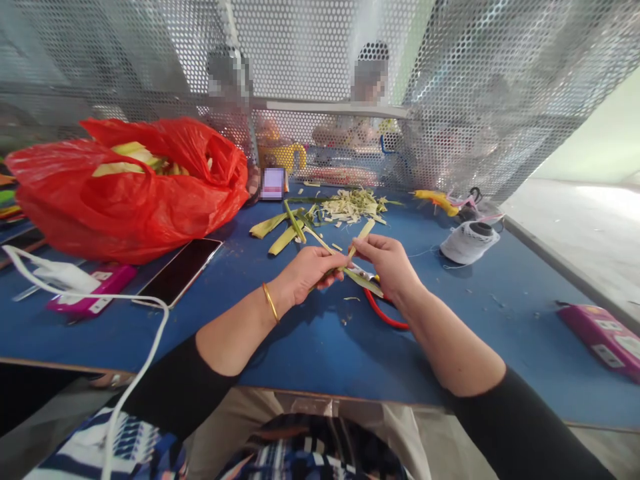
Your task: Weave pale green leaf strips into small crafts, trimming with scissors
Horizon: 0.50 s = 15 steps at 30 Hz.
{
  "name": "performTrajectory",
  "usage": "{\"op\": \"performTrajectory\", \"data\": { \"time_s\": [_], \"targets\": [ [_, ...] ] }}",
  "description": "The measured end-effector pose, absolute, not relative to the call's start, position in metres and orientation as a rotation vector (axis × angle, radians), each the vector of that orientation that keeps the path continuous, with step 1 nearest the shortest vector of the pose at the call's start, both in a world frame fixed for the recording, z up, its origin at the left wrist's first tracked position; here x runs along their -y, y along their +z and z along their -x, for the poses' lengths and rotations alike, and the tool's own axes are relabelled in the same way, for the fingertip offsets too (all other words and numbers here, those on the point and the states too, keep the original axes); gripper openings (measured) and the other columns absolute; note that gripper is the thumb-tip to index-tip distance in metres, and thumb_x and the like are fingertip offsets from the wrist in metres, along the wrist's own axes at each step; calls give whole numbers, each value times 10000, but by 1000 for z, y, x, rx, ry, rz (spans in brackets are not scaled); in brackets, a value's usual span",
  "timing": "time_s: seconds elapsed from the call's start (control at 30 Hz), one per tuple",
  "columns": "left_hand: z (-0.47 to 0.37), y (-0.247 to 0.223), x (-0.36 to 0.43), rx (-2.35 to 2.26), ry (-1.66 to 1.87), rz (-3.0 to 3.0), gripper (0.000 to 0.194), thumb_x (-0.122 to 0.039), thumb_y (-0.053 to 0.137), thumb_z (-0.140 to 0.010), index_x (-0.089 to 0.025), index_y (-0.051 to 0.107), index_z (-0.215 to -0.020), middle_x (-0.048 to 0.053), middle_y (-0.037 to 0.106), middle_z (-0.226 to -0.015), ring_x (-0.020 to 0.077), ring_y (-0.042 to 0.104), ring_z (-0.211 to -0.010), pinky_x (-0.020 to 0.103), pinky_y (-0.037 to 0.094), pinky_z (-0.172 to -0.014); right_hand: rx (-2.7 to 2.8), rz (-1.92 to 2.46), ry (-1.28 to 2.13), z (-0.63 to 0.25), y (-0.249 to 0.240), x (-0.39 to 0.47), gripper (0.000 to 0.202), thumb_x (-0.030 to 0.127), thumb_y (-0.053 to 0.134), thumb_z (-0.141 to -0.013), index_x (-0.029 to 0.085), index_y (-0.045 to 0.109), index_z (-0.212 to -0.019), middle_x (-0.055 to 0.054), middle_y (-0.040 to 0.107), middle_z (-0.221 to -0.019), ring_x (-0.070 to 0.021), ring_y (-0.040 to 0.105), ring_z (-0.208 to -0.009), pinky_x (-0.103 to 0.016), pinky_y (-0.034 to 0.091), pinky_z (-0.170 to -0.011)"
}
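Observation:
My left hand [323,268], with a gold bangle at the wrist, is closed on pale green leaf strips [320,239] that look like corn husk. Close to its right, my right hand [383,260] pinches a strip [364,233] whose end sticks up past the fingers. The strips cross between the two hands. Under my hands lie red-handled scissors [387,319], partly hidden by the right hand and a strip. Just beyond are larger leaf pieces [285,240] and a heap of short cut scraps [353,205] on the blue table [320,353].
At the left, a red plastic bag [125,213] holds more leaves beside a phone [180,272], a tissue pack [93,293] and a white cable [163,320]. A white thread spool [469,243] and another pack [603,337] stand right. Behind rises a perforated metal screen [320,60], with people beyond.

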<state>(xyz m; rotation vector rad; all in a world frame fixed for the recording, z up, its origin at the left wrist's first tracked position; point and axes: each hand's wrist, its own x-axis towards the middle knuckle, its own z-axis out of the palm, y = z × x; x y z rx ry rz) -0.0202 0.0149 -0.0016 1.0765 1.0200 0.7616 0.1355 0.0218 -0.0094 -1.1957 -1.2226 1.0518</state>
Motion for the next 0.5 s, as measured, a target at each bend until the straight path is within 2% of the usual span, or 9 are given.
{"op": "performTrajectory", "data": {
  "time_s": [0.13,0.23,0.3,0.4,0.43,0.47,0.5],
  "targets": [
    [21,0,-15,-996,706,-1118,183,-206,654,-784,-127,692,-623,-14,529,-467,32,367,-365,168,187,-370,1132,1194,906,-137,-16,-27,268,438,732,-603,195,629,-555,7,622,-590,-148,545,-626,-316,441,-707],
    [22,0,-15,-984,704,-1139,162,-214,683,-757,-130,693,-619,-16,525,-475,32,361,-372,173,179,-379,1195,1258,847,-141,-16,-30,259,430,676,-655,196,609,-568,-8,614,-600,-165,550,-637,-330,446,-691],
    [22,-1,-15,-983,706,-1156,165,-228,685,-765,-128,703,-635,-17,526,-487,30,358,-378,176,177,-384,1242,1356,687,-144,-12,-30,221,409,641,-697,193,632,-651,-28,635,-667,-183,564,-673,-353,457,-712],
    [21,-2,-14,-961,675,-1195,263,-327,649,-825,-120,725,-684,-5,536,-508,36,361,-386,185,181,-385,1326,1426,198,-147,-2,-24,245,384,644,-736,200,681,-893,-93,683,-976,-237,604,-887,-426,457,-856],
    [20,-3,-14,-955,664,-1210,306,-366,630,-842,-117,729,-695,1,541,-512,40,363,-388,188,185,-385,1395,1401,76,-146,2,-21,246,387,646,-755,211,688,-922,-103,676,-1058,-251,600,-970,-450,435,-922],
    [20,-3,-13,-953,653,-1224,333,-388,614,-853,-117,729,-700,5,545,-514,44,366,-390,191,189,-385,1493,1366,28,-145,5,-18,217,399,639,-779,221,698,-889,-100,679,-1075,-255,597,-1014,-462,411,-973],
    [19,-3,-12,-956,642,-1240,336,-385,604,-859,-117,726,-697,7,548,-515,46,368,-391,193,196,-387,1606,1338,72,-143,7,-15,207,417,626,-804,224,700,-803,-87,696,-1009,-248,610,-992,-460,406,-989]
  ]
}}
